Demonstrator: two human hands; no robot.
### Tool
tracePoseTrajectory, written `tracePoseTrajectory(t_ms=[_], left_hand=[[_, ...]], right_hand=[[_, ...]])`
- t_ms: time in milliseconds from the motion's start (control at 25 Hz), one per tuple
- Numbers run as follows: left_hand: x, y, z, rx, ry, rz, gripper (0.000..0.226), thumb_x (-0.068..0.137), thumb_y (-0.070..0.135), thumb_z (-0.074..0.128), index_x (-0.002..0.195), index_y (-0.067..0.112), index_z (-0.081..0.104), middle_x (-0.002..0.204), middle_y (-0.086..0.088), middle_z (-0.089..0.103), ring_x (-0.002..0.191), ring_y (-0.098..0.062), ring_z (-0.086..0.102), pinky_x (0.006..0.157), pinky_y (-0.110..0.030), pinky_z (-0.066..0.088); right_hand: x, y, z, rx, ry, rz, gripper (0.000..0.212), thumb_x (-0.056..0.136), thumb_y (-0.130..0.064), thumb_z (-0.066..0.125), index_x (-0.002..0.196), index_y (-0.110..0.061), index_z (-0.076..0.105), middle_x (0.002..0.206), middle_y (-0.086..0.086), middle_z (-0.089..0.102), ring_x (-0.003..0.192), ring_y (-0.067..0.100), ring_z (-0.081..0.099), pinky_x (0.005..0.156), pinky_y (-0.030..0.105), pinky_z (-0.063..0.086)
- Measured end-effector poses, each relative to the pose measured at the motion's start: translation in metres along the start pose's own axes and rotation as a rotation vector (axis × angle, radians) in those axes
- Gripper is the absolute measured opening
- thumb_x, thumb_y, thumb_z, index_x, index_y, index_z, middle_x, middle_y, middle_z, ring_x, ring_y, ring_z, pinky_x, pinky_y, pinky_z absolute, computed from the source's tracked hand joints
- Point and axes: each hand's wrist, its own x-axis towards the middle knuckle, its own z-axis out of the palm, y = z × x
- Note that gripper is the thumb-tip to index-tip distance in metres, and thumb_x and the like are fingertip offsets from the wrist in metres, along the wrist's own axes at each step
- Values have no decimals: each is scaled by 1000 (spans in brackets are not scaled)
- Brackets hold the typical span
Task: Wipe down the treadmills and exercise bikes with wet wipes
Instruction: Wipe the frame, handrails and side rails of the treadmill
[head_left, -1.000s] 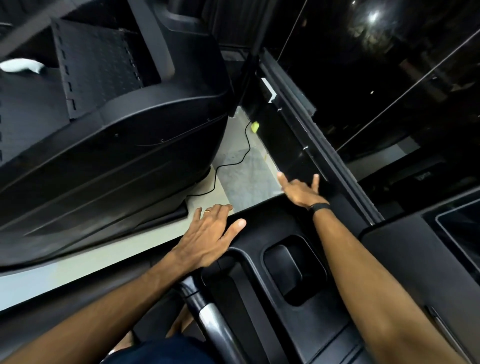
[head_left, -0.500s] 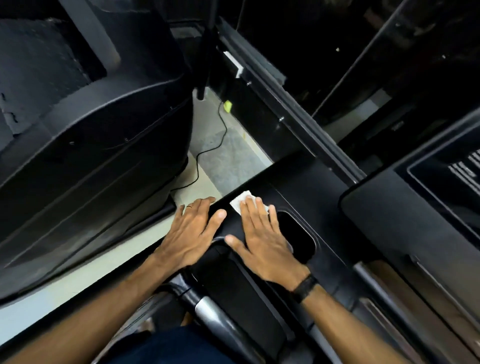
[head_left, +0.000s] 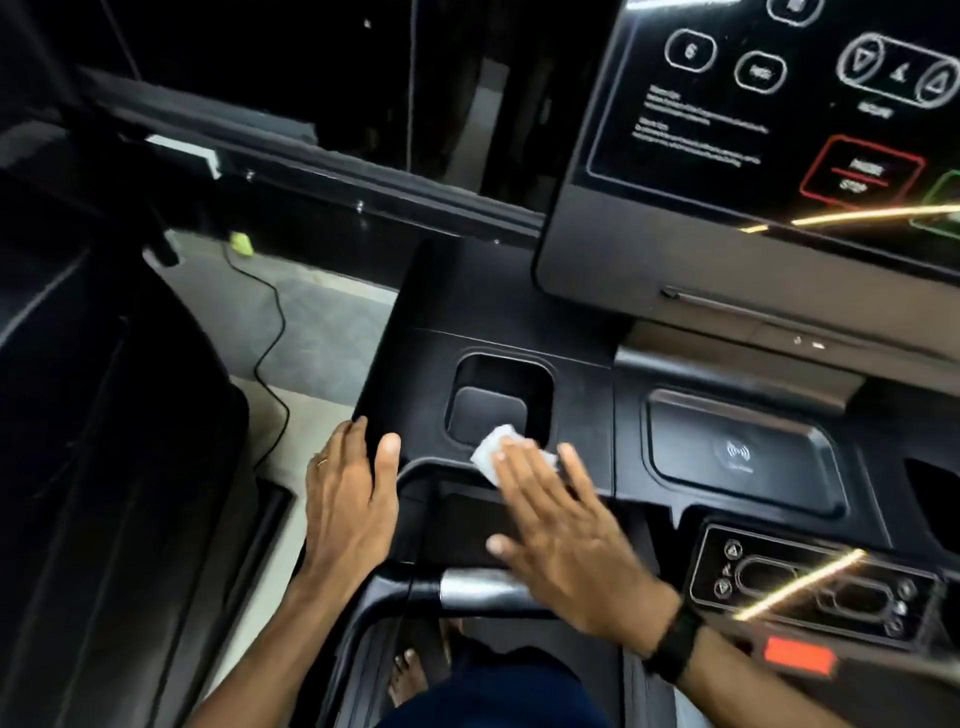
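The right hand (head_left: 566, 535) lies flat, fingers spread, pressing a wet wipe (head_left: 493, 451) on the treadmill console (head_left: 405, 374) at the near lip of the cup recess (head_left: 498, 400). The left hand (head_left: 350, 499) rests open and empty at the console's left edge. Wiping is underway; next probably comes the recess itself or the charging tray (head_left: 737, 452) to the right.

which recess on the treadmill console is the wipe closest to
The square cup holder left of the wide charging tray; the wipe under the right hand overlaps its near rim.
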Motion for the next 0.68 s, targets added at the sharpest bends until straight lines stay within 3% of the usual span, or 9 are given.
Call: tracePoseTrajectory(t_ms=[160,240,400,520,600,680], left_hand=[[2,0,1,-39,-27,10,87,91,62,16,141,-2,45,144,-20,47,134,-37,42,116,-50,28],[2,0,3,-50,-7,11,86,91,63,15,140,-1,46,143,-20,48,133,-37,43,115,-54,27],[4,-1,3,-107,19,-18,84,90,62,14,138,2,49,143,-16,50,133,-34,45,115,-52,28],[4,0,0,-123,28,-13,83,90,61,14,137,2,51,142,-14,52,132,-32,46,113,-46,29],[3,2,0,-120,26,-18,83,91,60,14,137,3,52,141,-13,53,132,-30,46,113,-44,29],[3,1,1,-111,17,-19,82,91,60,14,137,3,51,141,-13,53,132,-30,46,114,-46,29]], right_hand=[[-32,4,6,-40,-58,439,85,102,-61,14,150,7,34,156,25,32,145,38,33,116,53,16],[-19,-12,10,24,-59,529,91,101,-64,12,148,10,34,155,30,32,144,42,33,115,53,18],[38,-57,5,111,16,293,76,105,-52,16,151,6,31,158,25,30,147,38,28,117,51,15],[63,-67,1,143,84,217,60,88,-23,31,140,0,51,144,19,52,133,33,51,116,48,33],[66,-59,-4,221,166,239,57,71,-12,37,119,-8,67,120,10,66,108,30,63,99,41,48],[66,-45,-6,305,223,290,34,69,-4,58,100,-12,70,101,6,64,90,30,58,79,39,48]])
